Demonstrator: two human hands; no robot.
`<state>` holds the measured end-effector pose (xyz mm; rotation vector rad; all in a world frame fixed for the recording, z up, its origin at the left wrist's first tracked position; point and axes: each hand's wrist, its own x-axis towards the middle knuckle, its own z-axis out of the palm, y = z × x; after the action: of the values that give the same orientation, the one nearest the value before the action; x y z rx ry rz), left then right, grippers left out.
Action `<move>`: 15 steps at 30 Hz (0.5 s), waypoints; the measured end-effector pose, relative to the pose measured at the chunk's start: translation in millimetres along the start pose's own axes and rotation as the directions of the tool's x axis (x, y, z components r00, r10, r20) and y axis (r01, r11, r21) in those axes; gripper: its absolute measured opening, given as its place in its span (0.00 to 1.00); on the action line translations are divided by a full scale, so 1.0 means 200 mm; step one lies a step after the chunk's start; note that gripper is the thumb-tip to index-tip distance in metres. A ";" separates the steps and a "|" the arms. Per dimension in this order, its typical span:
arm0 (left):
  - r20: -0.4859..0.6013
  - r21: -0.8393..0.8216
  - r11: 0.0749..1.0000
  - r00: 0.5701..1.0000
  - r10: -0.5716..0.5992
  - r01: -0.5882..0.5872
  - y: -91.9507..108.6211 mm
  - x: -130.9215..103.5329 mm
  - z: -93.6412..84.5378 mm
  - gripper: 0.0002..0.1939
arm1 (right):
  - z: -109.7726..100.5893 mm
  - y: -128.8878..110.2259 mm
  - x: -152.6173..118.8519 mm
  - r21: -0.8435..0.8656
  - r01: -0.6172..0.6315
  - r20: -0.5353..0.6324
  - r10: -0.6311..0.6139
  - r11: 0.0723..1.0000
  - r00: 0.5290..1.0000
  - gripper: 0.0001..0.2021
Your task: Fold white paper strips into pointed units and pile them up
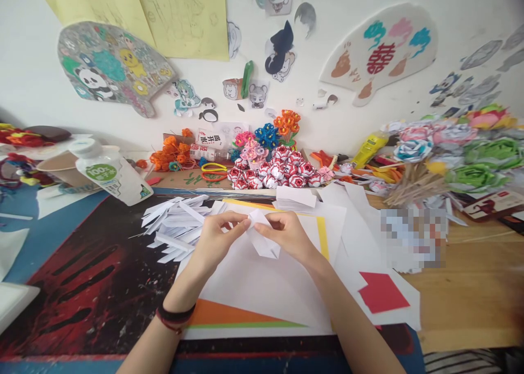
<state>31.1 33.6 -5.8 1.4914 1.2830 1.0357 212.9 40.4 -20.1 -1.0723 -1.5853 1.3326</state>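
Observation:
Between my two hands is a small folded piece of white paper (264, 244), lifted over large white sheets (282, 295). My left hand (219, 237) pinches its upper left edge between thumb and fingers. On the other side, my right hand (289, 233) grips the paper's upper right with the thumb on top. Just left of my left hand lies a heap of folded white paper strips (172, 229). Behind my right hand sits a small stack of white paper pieces (295, 197).
Red and white paper flowers (278, 172) line the back by the wall. A white plastic bottle (112, 174) leans at the left near a paper cup (61, 166). Red paper (383, 292) lies at the right, and a yellow bottle (370, 149) stands behind.

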 end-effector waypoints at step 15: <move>-0.050 0.141 0.981 0.989 0.139 -0.130 -0.01 0.00 0.00 0.11 | 0.01 -0.04 -0.01 -0.033 0.062 -0.054 -0.064 0.998 0.996 0.22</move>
<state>30.8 33.0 -8.3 1.6824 1.3330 1.1048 210.8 37.5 -12.6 -1.0606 -1.5909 1.2297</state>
